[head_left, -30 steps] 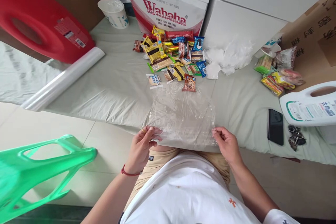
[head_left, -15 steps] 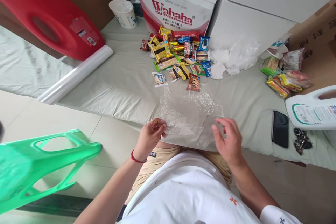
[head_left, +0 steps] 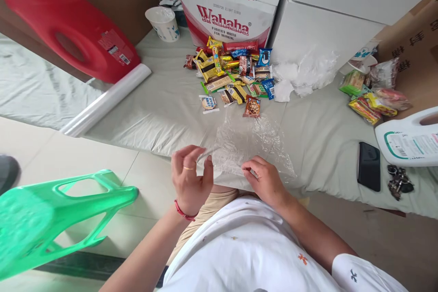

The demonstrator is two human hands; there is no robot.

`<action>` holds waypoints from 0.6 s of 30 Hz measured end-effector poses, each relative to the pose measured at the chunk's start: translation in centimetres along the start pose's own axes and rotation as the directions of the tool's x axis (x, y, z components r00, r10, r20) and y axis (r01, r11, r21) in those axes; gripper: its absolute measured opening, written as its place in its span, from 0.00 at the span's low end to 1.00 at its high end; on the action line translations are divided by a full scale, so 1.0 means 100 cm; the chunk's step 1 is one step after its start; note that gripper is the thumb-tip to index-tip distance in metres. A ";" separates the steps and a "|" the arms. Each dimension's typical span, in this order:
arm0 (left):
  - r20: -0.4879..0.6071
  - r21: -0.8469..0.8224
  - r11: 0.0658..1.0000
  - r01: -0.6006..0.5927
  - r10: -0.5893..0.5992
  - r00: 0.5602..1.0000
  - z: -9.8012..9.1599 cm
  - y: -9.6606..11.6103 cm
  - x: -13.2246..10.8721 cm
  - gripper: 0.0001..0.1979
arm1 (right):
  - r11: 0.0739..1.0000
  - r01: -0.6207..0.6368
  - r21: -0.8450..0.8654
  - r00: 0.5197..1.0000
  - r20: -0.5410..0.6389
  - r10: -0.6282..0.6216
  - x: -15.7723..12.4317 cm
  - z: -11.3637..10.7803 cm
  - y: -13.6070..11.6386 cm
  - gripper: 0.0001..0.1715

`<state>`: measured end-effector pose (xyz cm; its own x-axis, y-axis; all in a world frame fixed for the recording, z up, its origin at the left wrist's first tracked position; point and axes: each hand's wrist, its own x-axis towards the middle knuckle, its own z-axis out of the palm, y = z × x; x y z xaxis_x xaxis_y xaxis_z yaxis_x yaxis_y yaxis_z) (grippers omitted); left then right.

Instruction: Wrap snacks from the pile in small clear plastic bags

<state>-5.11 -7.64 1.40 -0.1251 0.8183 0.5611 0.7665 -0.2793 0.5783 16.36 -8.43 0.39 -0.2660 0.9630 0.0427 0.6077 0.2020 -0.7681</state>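
A thin, see-through plastic bag (head_left: 236,139) lies crumpled and spread on the cloth in front of me. My right hand (head_left: 265,180) pinches its near edge between thumb and fingertips. At the bag's left side is my left hand (head_left: 192,175), its thumb and fingers apart and nothing gripped in them. Just beyond the bag lie a brown-wrapped cookie (head_left: 252,106) and a cracker in a clear and white wrapper (head_left: 208,103). Behind them is a pile of small wrapped snacks (head_left: 232,66).
A plastic roll (head_left: 106,100) and a red jug (head_left: 85,41) are on the left, above a green stool (head_left: 68,219). A Wahaha box (head_left: 226,13) stands behind the snacks. On the right are a phone (head_left: 369,166), keys (head_left: 399,181) and a white jug (head_left: 410,139).
My left hand has let go of the bag's edge and opened, shifting left. My right hand has moved left and closed on the near edge.
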 end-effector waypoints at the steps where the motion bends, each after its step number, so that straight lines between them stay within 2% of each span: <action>1: 0.028 -0.038 0.989 -0.143 0.144 0.989 -0.002 0.009 0.008 0.09 | 0.999 0.017 -0.030 1.000 -0.013 -0.018 -0.001 0.001 -0.002 0.10; 2: 0.103 -0.105 0.957 -0.271 0.281 0.954 -0.001 0.018 0.017 0.10 | 0.997 0.034 -0.070 0.999 -0.024 -0.036 -0.003 0.002 -0.004 0.10; 3: 0.214 -0.172 0.922 -0.347 0.379 0.900 0.002 0.025 0.027 0.11 | 0.992 0.053 -0.117 0.998 -0.033 -0.058 -0.005 0.004 -0.005 0.10; 4: 0.331 -0.206 0.903 -0.377 0.427 0.841 0.008 0.030 0.036 0.11 | 0.983 0.076 -0.167 0.996 -0.039 -0.084 -0.007 0.006 -0.007 0.11; 5: 0.448 -0.193 0.903 -0.384 0.429 0.784 0.017 0.033 0.045 0.12 | 0.970 0.103 -0.219 0.993 -0.038 -0.114 -0.010 0.008 -0.008 0.11; 6: 0.550 -0.140 0.919 -0.369 0.382 0.743 0.026 0.033 0.052 0.12 | 0.954 0.134 -0.269 0.989 -0.029 -0.147 -0.012 0.010 -0.009 0.11; 8: 0.690 0.020 0.955 -0.296 0.201 0.695 0.047 0.025 0.063 0.12 | 0.911 0.201 -0.361 0.977 0.009 -0.212 -0.018 0.016 -0.012 0.11; 10: 0.714 0.154 0.963 -0.219 0.045 0.699 0.065 0.012 0.066 0.14 | 0.863 0.273 -0.426 0.961 0.091 -0.260 -0.022 0.024 -0.014 0.10; 13: 0.685 0.231 0.961 -0.153 -0.049 0.727 0.075 -0.005 0.060 0.17 | 0.807 0.399 -0.435 0.908 0.311 -0.281 -0.025 0.040 -0.015 0.09; 15: 0.670 0.257 0.960 -0.111 -0.094 0.736 0.075 -0.011 0.052 0.20 | 0.790 0.473 -0.391 0.834 0.488 -0.258 -0.025 0.051 -0.017 0.08; 18: 0.651 0.280 0.957 -0.074 -0.133 0.747 0.072 -0.016 0.038 0.23 | 0.795 0.562 -0.228 0.667 0.693 -0.273 -0.021 0.056 -0.024 0.06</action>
<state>-2.28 -0.45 -1.68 0.2151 0.9756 -0.0435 0.9195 -0.1874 0.3455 11.27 -11.94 -1.46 -0.8623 0.4632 -0.2047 0.5037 0.7427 -0.4412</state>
